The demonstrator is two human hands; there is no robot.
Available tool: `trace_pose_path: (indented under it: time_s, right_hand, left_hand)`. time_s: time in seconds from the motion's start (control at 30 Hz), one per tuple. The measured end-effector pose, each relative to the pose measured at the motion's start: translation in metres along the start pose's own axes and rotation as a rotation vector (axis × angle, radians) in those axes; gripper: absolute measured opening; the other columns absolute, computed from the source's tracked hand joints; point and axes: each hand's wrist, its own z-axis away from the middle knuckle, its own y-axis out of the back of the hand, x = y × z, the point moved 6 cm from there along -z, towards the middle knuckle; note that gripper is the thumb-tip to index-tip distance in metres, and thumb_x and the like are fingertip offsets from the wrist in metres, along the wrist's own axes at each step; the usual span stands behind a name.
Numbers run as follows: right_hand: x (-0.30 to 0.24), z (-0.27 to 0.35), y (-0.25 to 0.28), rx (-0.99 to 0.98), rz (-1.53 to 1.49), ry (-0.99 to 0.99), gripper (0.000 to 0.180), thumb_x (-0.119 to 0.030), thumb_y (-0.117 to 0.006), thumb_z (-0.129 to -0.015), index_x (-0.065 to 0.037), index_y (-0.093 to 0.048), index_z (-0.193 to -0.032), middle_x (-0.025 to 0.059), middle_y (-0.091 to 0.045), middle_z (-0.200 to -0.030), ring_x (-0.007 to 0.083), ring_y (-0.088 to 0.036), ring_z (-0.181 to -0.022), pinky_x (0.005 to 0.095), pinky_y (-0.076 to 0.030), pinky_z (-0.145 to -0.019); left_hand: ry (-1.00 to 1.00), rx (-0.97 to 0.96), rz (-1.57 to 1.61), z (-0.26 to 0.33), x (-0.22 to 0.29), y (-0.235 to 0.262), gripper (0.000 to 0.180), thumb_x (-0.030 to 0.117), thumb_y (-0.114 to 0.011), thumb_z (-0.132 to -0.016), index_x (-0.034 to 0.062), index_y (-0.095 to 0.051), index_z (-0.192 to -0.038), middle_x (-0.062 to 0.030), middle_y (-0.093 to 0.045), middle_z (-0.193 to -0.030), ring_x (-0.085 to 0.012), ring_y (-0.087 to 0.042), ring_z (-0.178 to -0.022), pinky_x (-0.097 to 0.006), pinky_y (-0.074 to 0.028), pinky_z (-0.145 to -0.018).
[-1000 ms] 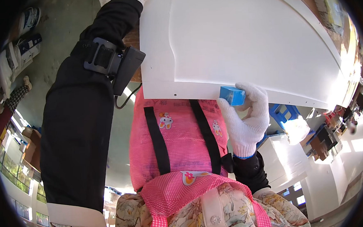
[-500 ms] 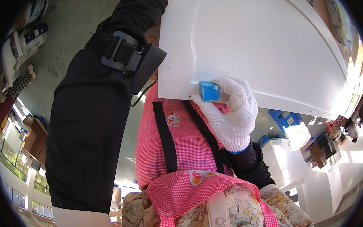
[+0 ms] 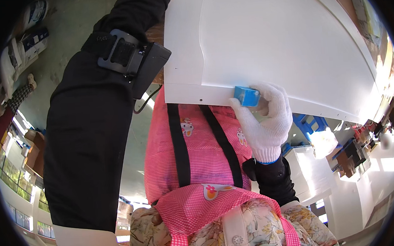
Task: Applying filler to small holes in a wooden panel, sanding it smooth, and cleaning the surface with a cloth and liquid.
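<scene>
My right hand (image 3: 270, 117), in a white knitted glove, grips a small blue block (image 3: 247, 96) between thumb and fingers. The block lies at the near edge of a large white panel (image 3: 264, 39), on the flat border beside a raised, curved line. Whether it is a sanding block I cannot tell. My left arm (image 3: 94, 115), in a black sleeve with a strapped-on buckle and dark box, reaches up along the panel's left side. The left hand itself lies beyond the upper edge of the picture.
Under the panel's left edge shows a brown surface (image 3: 156, 36). A blue plastic stool (image 3: 309, 122) stands on the floor to the right. Cartons (image 3: 36, 151) and wrapped packages are at the far left, where another person's leg (image 3: 21, 94) also shows.
My right hand has slid the blue block to the right along the panel's near edge. The panel and my left arm appear slightly farther left and higher in the picture.
</scene>
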Motion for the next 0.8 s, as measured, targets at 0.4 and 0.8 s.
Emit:
trace_pose_path:
  time_s: [0.4, 0.8]
  right_hand:
    - [0.002, 0.002, 0.007, 0.076, -0.034, 0.013, 0.043, -0.008, -0.090, -0.070, -0.006, -0.067, -0.106, 0.0083, -0.065, -0.096, 0.0183, -0.063, -0.074, 0.0305, -0.052, -0.063]
    - [0.073, 0.009, 0.087, 0.445, -0.022, -0.323, 0.042, -0.007, -0.089, -0.072, -0.004, -0.066, -0.108, 0.0014, -0.063, -0.094, 0.0079, -0.056, -0.074, 0.0249, -0.049, -0.065]
  left_hand:
    - [-0.057, 0.066, -0.045, -0.014, -0.009, -0.001, 0.072, 0.056, -0.064, -0.094, -0.0011, -0.055, -0.137, -0.0268, -0.066, -0.127, -0.0401, -0.064, -0.119, -0.042, -0.050, -0.099]
    - [-0.147, 0.025, 0.103, -0.005, -0.004, 0.000, 0.060, 0.051, -0.062, -0.097, 0.0026, -0.060, -0.132, -0.0217, -0.069, -0.122, -0.0345, -0.066, -0.113, -0.041, -0.049, -0.097]
